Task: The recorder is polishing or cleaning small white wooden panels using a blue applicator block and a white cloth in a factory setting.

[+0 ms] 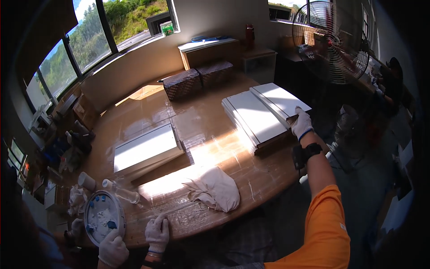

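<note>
My right hand (302, 123), in a white knit glove, grips the near right corner of a white panel (280, 99) with its fingers closed round the edge. That panel lies on top of a stack of white panels (251, 114) at the table's right side. My left hand (156, 232), gloved too, rests on the table's front edge with its fingers loosely extended and nothing in it. To its right lies a crumpled white cloth (219, 188). Another stack of white panels (148, 148) sits on the left half of the table.
Beside my left hand, another person's gloved hand (113, 249) touches a round lid (103, 215) with white paste and blue pieces. A clear bottle (126, 194) and white cup (86, 181) stand close by. Wrapped dark blocks (181, 84) sit at the back; a fan (330, 42) stands right.
</note>
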`<action>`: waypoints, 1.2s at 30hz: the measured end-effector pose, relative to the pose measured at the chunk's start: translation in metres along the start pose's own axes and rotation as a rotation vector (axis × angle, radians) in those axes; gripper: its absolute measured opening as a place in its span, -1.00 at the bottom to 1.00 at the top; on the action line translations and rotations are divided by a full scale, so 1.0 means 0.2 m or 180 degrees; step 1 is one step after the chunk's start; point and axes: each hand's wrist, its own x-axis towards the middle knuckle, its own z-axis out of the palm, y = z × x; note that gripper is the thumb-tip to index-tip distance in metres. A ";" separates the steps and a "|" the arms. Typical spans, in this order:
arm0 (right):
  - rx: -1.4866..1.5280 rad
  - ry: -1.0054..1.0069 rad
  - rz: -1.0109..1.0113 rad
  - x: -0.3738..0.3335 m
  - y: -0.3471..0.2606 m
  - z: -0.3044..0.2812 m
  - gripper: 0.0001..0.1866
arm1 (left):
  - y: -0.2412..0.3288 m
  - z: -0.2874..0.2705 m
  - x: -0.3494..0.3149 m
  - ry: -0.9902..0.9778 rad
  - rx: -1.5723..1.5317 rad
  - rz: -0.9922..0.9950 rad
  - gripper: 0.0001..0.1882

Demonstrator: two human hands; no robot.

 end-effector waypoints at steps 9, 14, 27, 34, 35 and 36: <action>-0.0787 0.0133 0.0179 -0.11 -0.08 0.09 -0.70 | -0.09 0.04 -0.08 -0.0139 0.0388 -0.0043 -0.78; -0.1474 0.0118 0.0019 -0.04 -0.28 -0.01 -0.65 | -0.06 0.05 -0.04 0.0030 0.0272 0.0137 -0.80; -0.1516 -0.0053 0.0403 -0.15 -0.19 0.03 -0.57 | -0.11 0.08 -0.04 0.0354 0.0390 0.0355 -0.78; -0.1932 -0.0115 0.0716 -0.16 -0.18 0.04 -0.44 | -0.10 0.06 -0.06 0.0056 0.0160 -0.0085 -0.79; -0.2534 0.0170 0.0312 -0.14 -0.19 0.03 -0.46 | -0.09 0.06 -0.05 0.0019 0.0095 -0.0102 -0.80; -0.3124 0.0433 -0.0088 -0.20 -0.15 0.09 -0.48 | -0.09 0.06 -0.05 -0.0017 0.0053 -0.0137 -0.80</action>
